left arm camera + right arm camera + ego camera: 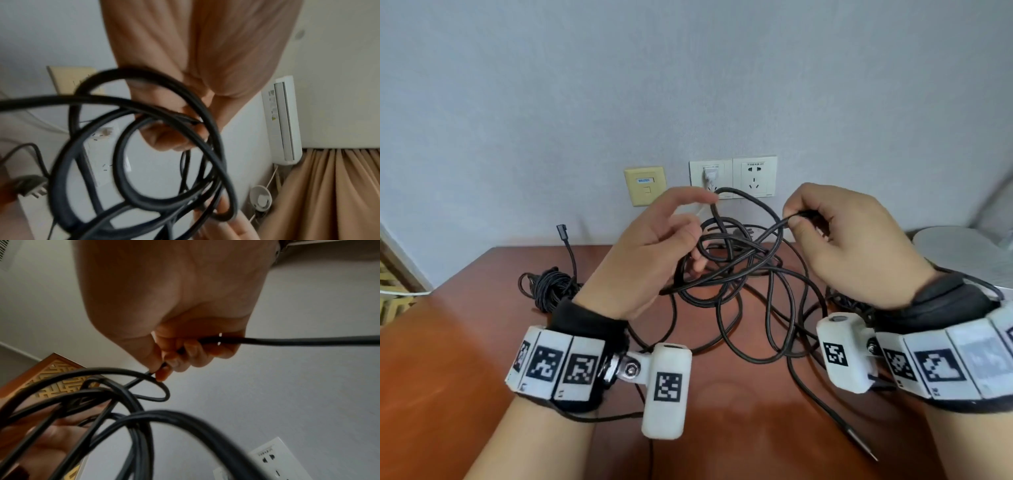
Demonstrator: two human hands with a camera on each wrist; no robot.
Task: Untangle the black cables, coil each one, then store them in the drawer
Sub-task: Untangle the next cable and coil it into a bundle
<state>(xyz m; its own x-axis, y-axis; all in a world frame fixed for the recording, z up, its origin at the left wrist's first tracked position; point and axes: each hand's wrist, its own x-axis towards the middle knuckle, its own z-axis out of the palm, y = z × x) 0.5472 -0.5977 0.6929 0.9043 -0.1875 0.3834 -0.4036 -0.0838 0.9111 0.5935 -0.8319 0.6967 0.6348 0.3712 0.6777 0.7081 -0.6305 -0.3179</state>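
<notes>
Right hand [852,240] pinches black cable [739,260]

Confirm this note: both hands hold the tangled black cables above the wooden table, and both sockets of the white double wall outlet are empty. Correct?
Not quite. In the head view the white double wall outlet has a white plug in its left socket; only the right socket is empty. The rest holds: left hand and right hand hold the tangled black cables above the wooden table.
</notes>
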